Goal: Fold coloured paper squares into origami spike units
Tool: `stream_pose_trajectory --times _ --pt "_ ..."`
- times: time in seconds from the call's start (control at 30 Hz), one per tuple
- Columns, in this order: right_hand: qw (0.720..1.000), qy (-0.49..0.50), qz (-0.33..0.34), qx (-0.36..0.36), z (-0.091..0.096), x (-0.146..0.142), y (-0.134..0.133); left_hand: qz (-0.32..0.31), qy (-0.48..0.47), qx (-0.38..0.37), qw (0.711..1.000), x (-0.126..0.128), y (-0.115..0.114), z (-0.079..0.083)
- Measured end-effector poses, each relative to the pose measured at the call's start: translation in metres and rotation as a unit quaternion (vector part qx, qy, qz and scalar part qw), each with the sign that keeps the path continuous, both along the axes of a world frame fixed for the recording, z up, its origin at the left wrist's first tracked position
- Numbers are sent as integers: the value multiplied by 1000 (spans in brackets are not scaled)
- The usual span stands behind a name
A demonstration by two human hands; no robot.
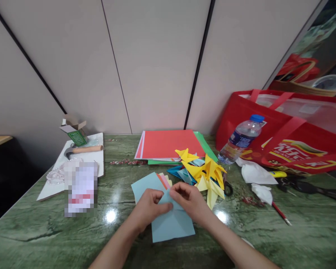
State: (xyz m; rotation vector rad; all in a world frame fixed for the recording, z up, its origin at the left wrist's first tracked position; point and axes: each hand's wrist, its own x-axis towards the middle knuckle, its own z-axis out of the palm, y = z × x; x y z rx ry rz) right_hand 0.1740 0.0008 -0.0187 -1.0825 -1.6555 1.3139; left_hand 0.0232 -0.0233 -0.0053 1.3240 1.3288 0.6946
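Closest to the person, both forearms come in over the green marble table [72, 235]. The left hand [148, 207] and the right hand [189, 200] meet at the upper edge of a light blue sheet [170, 224], each pinching the paper between thumb and fingertips. The sheet lies flat on the table right in front of them, its lower half uncreased as far as I can see, so this piece looks to be at its first fold or so.

Just behind the hands a few loose sheets [144, 185] in blue, pink and pale yellow wait unfolded. To the right of those sits a heap of folded pieces [204, 172], mostly yellow with some blue, which I take as work already finished. Crumpled tissue [254, 173] and scissors [310, 185] lie further right.

Farther back a stack of coloured paper [168, 144], red on top, suggests plenty remains. A water bottle [240, 140] leans on a red bag [291, 138]; a hammer [82, 150] rests far left.
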Motion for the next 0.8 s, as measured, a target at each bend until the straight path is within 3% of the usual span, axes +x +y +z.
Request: stream_pose_trajectory --times 0.13,0.3,0.53,0.8 --pt "1000 -1 -1 -5 -2 0 1 45 -30 -28 998 -2 1 5" --pt "999 24 -14 -31 -1 -1 2 58 -80 -81 992 -2 1 8" --pt "996 38 -22 -74 0 -2 1 82 -186 -174 964 -1 0 5" --pt "997 27 -24 -75 -1 -3 0 82 -204 -180 959 0 0 7"
